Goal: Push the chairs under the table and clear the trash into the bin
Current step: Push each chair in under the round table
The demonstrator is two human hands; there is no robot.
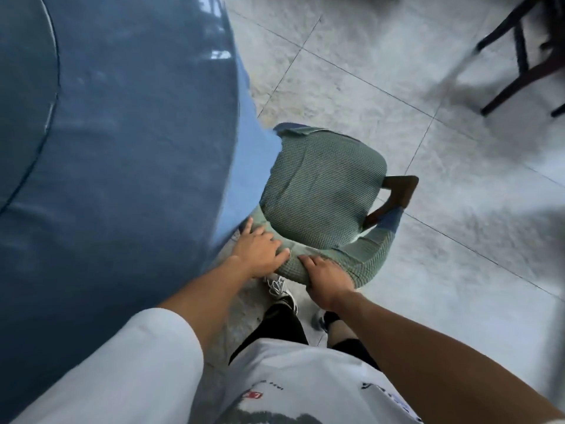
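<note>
A chair (318, 191) with a green checked fabric cover stands right in front of me, its seat partly tucked beneath the hanging blue cloth of a round table (122, 133). Both hands rest on the chair's curved backrest. My left hand (260, 250) lies over the backrest's left end, fingers spread and curled on the fabric. My right hand (325, 278) grips the middle of the backrest from above. A dark wooden armrest (400, 188) shows on the chair's right side. No trash or bin is in view.
Pale tiled floor (397, 87) spreads to the right of the chair. Dark wooden legs of another chair (519, 56) stand at the top right. My feet in sneakers (282, 290) are just behind the green chair.
</note>
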